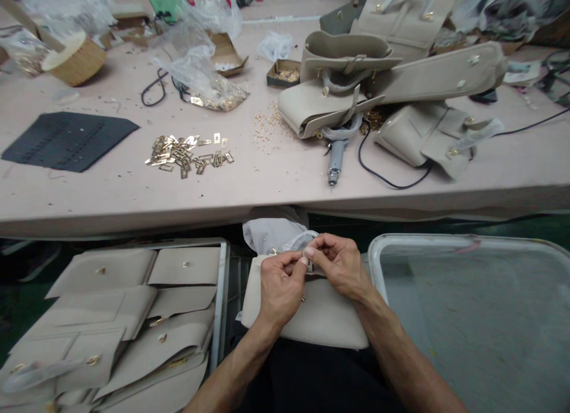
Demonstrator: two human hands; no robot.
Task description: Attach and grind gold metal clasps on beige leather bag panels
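A beige handbag lies across my lap, its handle wrapped in clear plastic. My left hand is closed in a pinch at the bag's upper edge. Against it, my right hand pinches too, thumb and fingertips meeting those of the left. Between the fingertips shows a small pale piece at the bag's flap; my fingers cover most of it, so I cannot tell whether it is a metal plate or a strap end. A bit of gold hardware shows just below my left fingers.
On the table ahead lie gold rectangular plates, scattered tiny screws, a corded screwdriver, a dark sheet and piled beige bags. A crate of flat bags stands left; a pale-rimmed bin stands right.
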